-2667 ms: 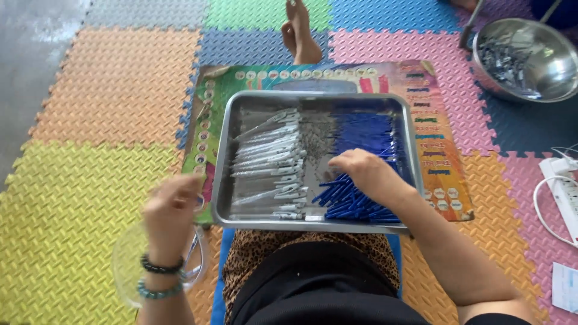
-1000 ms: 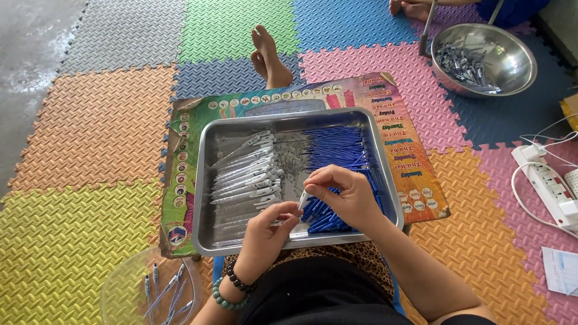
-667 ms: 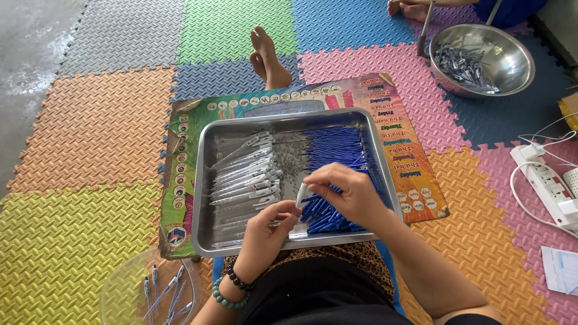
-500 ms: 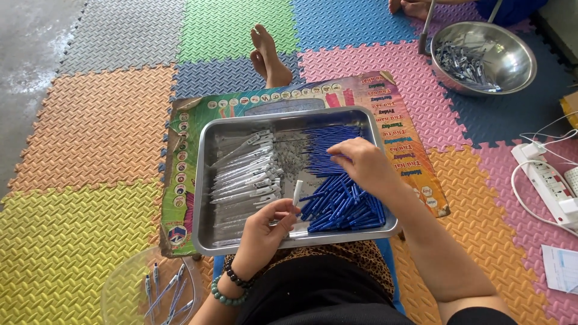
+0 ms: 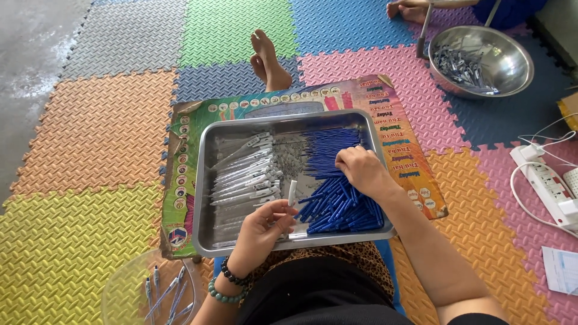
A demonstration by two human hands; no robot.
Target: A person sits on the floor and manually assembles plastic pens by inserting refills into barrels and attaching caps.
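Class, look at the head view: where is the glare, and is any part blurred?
Head view: daylight glare on the grey floor and the steel bowl; the tray shines softly. Left hand and right hand look sharp; edges bend slightly.

A small white pen barrel stands almost upright, pinched at its lower end. Many blue pen parts lie piled in the metal tray's right half.

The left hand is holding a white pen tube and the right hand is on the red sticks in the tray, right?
Not quite: the head view shows the right hand on blue sticks, not red. The left hand does hold a white pen tube over the tray.
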